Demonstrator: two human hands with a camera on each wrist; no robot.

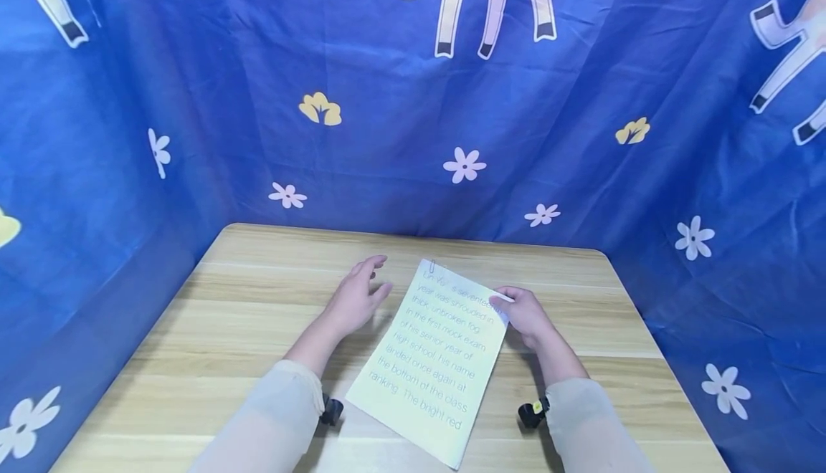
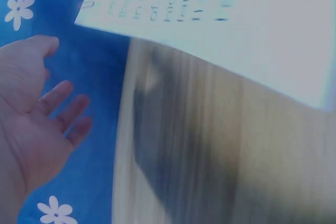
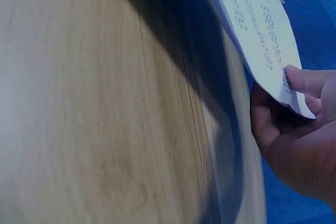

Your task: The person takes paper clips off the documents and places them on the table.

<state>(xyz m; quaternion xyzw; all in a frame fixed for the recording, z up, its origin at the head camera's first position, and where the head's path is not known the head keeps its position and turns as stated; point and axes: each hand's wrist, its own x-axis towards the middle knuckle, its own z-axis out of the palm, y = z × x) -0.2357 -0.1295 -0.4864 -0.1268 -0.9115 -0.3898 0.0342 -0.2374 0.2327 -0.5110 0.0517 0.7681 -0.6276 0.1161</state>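
- The printed paper sheaf is over the middle of the counter, its top end toward the far edge; the wrist views show it raised.
- The right hand pinches its top right corner, with the thumb above and curled fingers below.
- The left hand has its fingers apart and holds nothing; it is near the left long side of the paper, not touching.
- I judge the sheaf light, thin and bendable; it curves near the grip, and a hard pinch may crease it.
- A paper clip sits at the top left corner. Probably the sheets can slide or fan where it does not hold.
- For the left hand, a flat, gentle pinch at the left long side, below the clip, seems suitable.
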